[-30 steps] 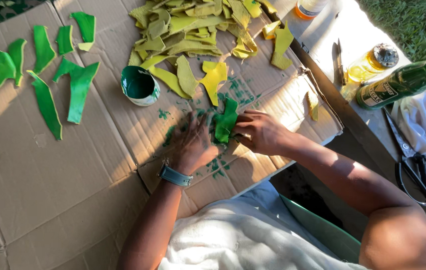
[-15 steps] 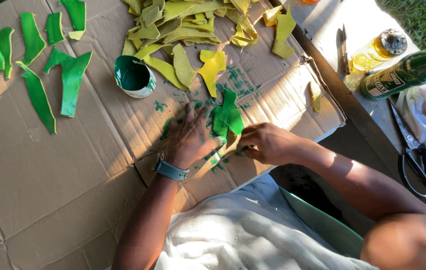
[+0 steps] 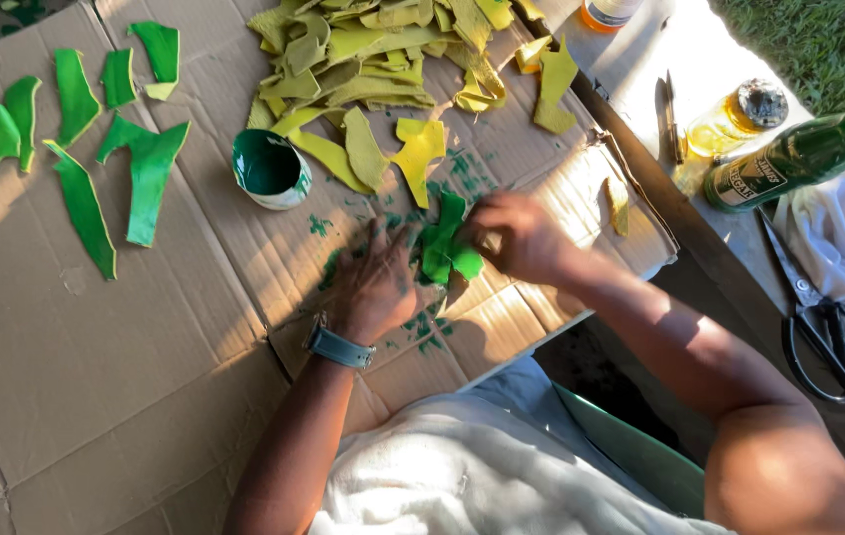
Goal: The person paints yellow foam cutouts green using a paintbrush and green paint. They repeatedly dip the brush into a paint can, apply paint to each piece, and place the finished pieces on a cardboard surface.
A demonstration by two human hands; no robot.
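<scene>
Lap: a pale cloth (image 3: 462,476) lay over the person's lap, nearest the camera.
Wristwatch: a grey-strapped watch (image 3: 340,347) sat on the left wrist.
Left hand: the left hand (image 3: 378,282) lay palm down on the cardboard sheet (image 3: 145,376), fingers spread wide, the grip flat and holding nothing, fingertips pressing the near edge of the green piece.
Green piece: a bright green painted strip (image 3: 445,243) lay on the cardboard between the two hands, touching both.
Right hand: the right hand (image 3: 522,236) sat just right of the strip, its grip closed narrow at the strip's edge; whether it pinched a brush could not be told.
Paint smears: green flecks (image 3: 427,327) dotted the cardboard around both grips.
Paint pot: a small round pot of green paint (image 3: 270,168) stood beyond the left grip.
Yellow pieces: a heap of yellow strips (image 3: 383,59) lay beyond both grips.
Green pieces: finished green strips (image 3: 86,149) lay far left of the left grip.
Scissors: black-handled scissors (image 3: 824,327) lay well right of the right grip on the tabletop (image 3: 700,258).
Bottle: a green glass bottle (image 3: 799,154) lay beyond the scissors.
</scene>
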